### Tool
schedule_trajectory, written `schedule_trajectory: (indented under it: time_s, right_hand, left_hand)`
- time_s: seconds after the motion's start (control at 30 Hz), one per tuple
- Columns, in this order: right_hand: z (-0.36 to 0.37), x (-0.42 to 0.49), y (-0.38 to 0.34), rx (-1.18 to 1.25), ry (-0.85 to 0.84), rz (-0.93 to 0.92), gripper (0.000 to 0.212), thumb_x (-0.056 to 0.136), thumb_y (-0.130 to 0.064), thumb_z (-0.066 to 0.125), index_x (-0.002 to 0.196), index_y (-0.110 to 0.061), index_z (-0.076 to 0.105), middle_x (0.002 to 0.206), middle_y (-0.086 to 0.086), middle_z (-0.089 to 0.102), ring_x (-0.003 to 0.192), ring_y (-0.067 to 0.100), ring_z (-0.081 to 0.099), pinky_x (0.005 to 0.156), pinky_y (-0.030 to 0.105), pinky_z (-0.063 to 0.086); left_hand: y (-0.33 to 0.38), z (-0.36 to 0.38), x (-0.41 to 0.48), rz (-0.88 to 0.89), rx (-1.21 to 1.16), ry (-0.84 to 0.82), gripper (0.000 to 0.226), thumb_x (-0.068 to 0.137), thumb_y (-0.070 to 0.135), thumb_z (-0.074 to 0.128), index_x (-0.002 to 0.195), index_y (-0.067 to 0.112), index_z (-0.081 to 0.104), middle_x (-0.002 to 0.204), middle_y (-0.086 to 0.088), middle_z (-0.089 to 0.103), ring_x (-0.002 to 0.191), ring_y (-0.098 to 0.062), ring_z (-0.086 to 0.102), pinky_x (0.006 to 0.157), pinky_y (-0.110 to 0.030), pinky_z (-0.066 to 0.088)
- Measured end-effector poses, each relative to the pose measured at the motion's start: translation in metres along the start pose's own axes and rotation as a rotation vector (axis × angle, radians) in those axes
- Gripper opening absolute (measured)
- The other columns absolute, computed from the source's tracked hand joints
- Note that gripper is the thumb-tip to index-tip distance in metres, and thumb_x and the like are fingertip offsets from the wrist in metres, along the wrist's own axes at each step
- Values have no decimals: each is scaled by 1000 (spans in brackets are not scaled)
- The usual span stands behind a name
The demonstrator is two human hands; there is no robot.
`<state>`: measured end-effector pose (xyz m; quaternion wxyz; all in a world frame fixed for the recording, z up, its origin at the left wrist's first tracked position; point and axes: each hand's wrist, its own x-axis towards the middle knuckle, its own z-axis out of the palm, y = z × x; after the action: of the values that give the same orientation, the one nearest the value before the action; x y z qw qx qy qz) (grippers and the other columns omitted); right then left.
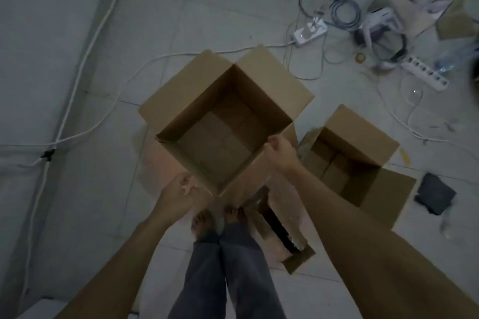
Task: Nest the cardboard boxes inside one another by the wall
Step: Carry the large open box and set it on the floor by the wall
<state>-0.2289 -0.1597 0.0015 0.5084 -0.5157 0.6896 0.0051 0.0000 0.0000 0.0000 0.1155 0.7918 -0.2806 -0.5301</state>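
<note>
Big cardboard box point(220, 122) is centre frame, open top, flaps splayed outward, right in front of the person's bare feet point(217, 217). Looks lifted or tilted off the floor, can't confirm. Wall point(39, 33) is off to the left, near.

Left hand point(178, 194) is at the near-left wall of the box, fingers spread against the cardboard; pressing or supporting, not clearly closed around an edge. Right hand point(281, 150) is clamped on the right rim/corner, fingers curled over the edge.

Second box point(347, 160) sits open on the floor to the right, smaller by the look of it, apart from the big one. Third carton point(285, 230) lies low by the right leg, partly hidden.

Handling, my read: empty corrugated, so light but bulky. Walls stiff, flaps floppy, so don't lift by the flaps. Best hold = opposite rims or under the corners. Not fragile, dents if squeezed.

Labels/print: none readable on any box. Frame is dim and soft.
</note>
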Motion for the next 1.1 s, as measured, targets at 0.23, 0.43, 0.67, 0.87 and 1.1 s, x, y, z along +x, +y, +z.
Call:
schedule_trajectory:
  time_s: [0.23, 0.43, 0.67, 0.87, 1.1]
  right_hand:
    - [6, 115, 33, 134, 172, 114, 60, 96, -25, 57, 147, -8, 32, 145, 12, 46, 127, 27, 50, 105, 38, 44]
    - [-4, 167, 55, 348, 258, 184, 77, 90, -30, 63, 148, -10, 18, 140, 13, 44, 120, 28, 54, 102, 45, 50]
    - [5, 183, 64, 686, 314, 287, 79, 88, -15, 66, 151, -17, 18, 133, 12, 53, 83, 13, 54, 51, 22, 45]
    - [9, 179, 60, 902, 312, 285, 97, 91, -4, 59, 157, -30, -5, 117, 6, 54, 61, 8, 45, 48, 23, 37]
    - [15, 156, 38, 954, 232, 354, 36, 90, -15, 64, 124, -17, 55, 94, -1, 62, 63, 10, 57, 45, 21, 43]
  left_hand:
    - [-40, 46, 89, -91, -88, 75, 40, 90, 19, 57, 129, 15, 46, 116, 7, 51, 108, -23, 54, 70, -18, 40]
    - [-58, 77, 125, -298, -229, 269, 67, 81, 12, 60, 140, 2, 29, 134, -21, 46, 115, -39, 50, 94, -51, 49]
    - [-73, 88, 124, -755, -766, 126, 93, 71, 62, 72, 144, 22, 31, 139, -10, 44, 98, -35, 58, 60, -44, 58]
    - [-79, 98, 113, -916, -1464, -64, 95, 54, 81, 65, 124, 22, 41, 126, -16, 46, 96, -41, 53, 67, -51, 55]
    - [-89, 94, 88, -698, -1736, 379, 44, 92, 36, 61, 131, 16, 55, 141, -6, 50, 102, -19, 54, 102, -37, 41]
